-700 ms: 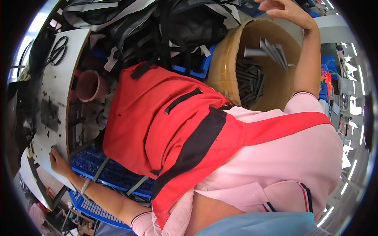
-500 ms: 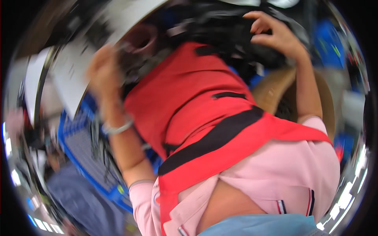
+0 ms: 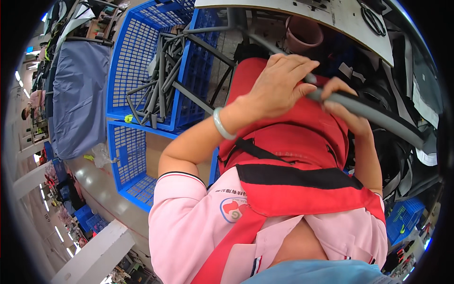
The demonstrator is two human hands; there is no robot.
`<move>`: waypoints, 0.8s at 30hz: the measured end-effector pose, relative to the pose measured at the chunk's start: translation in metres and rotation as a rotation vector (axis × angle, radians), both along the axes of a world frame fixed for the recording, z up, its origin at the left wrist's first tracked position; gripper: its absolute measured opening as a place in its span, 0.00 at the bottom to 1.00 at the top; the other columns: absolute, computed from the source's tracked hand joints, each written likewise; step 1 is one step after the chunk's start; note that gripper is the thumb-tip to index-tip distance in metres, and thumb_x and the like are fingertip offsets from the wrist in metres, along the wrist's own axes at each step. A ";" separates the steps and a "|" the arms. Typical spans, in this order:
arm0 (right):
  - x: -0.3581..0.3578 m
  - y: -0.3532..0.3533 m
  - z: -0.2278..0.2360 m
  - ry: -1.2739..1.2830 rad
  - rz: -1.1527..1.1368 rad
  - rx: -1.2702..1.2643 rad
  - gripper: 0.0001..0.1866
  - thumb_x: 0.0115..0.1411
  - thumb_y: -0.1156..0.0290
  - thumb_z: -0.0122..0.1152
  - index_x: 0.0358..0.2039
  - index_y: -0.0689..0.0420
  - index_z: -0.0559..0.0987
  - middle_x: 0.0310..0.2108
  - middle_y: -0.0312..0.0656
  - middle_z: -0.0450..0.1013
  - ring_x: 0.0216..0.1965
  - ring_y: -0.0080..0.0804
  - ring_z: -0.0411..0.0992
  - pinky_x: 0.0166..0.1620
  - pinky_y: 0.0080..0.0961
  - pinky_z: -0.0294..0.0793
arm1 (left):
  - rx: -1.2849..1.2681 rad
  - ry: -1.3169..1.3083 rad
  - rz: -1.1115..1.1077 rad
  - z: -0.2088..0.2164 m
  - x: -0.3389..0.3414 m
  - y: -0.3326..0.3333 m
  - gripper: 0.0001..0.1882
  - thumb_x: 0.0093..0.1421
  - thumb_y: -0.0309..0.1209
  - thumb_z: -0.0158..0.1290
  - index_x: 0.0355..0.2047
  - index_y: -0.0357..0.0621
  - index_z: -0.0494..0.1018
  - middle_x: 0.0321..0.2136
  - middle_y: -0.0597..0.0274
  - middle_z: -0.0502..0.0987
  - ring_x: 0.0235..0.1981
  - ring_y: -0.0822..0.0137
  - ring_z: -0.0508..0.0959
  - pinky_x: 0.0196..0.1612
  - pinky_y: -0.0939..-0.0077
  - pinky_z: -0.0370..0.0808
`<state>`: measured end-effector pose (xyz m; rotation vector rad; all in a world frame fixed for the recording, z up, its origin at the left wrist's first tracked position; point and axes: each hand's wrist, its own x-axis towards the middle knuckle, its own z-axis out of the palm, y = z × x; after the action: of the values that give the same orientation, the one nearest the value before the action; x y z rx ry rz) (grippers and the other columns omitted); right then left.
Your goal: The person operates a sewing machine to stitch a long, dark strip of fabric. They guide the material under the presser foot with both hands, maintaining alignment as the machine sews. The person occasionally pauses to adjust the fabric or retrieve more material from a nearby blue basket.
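Over my red apron, my left hand (image 3: 283, 83) is closed around a thin grey rod (image 3: 267, 43), which slants down from the upper middle and shows again between thumb and fingers. Close by on the right, the fingers of my right hand (image 3: 344, 102) grip a thicker grey tube-like piece (image 3: 378, 115) with a dark strip along it. It stretches toward the right edge. The rod's tip and the thick piece's near end lie close together; whether they join I cannot tell.
Left of my arm, a blue crate (image 3: 130, 61) holds several bent grey tubes (image 3: 163, 71), some poking out over its side. Below it sits another blue crate (image 3: 127, 156). Ahead are a white tabletop (image 3: 293, 12) and a pink bucket (image 3: 302, 35). Black bags or fabric (image 3: 388, 85) crowd the right.
Before, my hands were far apart, with no held thing discernible in the blur. Now they are together, holding the grey rod and thick piece. The view has turned, showing the crates more fully.
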<state>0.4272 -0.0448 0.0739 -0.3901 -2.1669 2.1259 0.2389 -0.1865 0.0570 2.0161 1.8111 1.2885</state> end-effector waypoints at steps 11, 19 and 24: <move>0.061 -0.006 0.001 0.225 -0.234 -0.400 0.27 0.48 0.55 0.76 0.37 0.57 0.70 0.30 0.42 0.73 0.27 0.27 0.71 0.28 0.22 0.69 | -0.474 -0.394 -0.559 0.054 0.013 -0.005 0.21 0.61 0.37 0.56 0.53 0.42 0.71 0.40 0.52 0.76 0.42 0.50 0.77 0.44 0.61 0.74; 0.046 -0.010 -0.010 0.152 -0.238 -0.323 0.39 0.44 0.44 0.76 0.45 0.61 0.72 0.32 0.40 0.74 0.30 0.27 0.75 0.31 0.20 0.75 | -0.337 -0.282 -0.279 -0.008 0.016 -0.006 0.12 0.61 0.27 0.54 0.46 0.44 0.74 0.34 0.53 0.77 0.36 0.48 0.77 0.36 0.59 0.74; 0.014 -0.017 -0.041 -0.072 0.012 -0.130 0.25 0.53 0.77 0.66 0.53 0.59 0.71 0.38 0.39 0.73 0.40 0.25 0.75 0.42 0.21 0.73 | -0.402 -0.224 -0.239 -0.014 0.020 -0.016 0.09 0.62 0.30 0.54 0.42 0.43 0.73 0.33 0.50 0.77 0.34 0.46 0.77 0.35 0.58 0.74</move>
<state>0.4410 -0.0614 0.0329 -0.4723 -2.0784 2.3010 0.2590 -0.2026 0.0426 1.7297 1.5256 0.9472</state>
